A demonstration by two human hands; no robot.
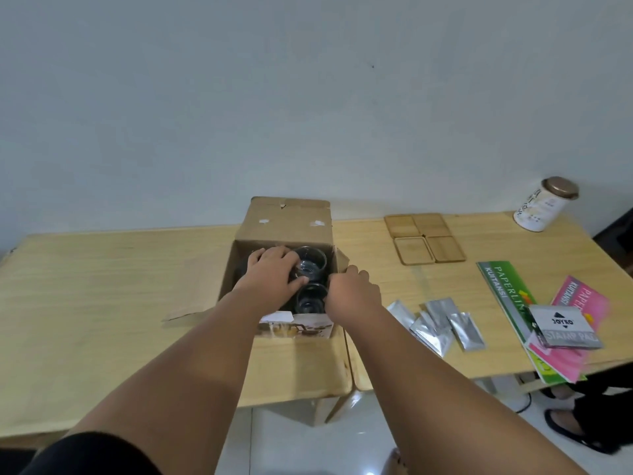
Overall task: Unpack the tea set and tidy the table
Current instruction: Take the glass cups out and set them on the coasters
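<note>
Reaching into the open box [284,231], the left hand [274,274] curls around the far glass cup [310,265]; the right hand [352,293] grips the box's right wall, beside the nearer cup [310,301].

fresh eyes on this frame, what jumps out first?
Both hands are in the open cardboard box at the table's centre: the left hand lies over a glass cup, while the right hand is at the box's right edge beside a second glass. To the right on the table, four wooden coasters form a square, with silver sachets scattered nearer and a white canister at the far corner.
</note>
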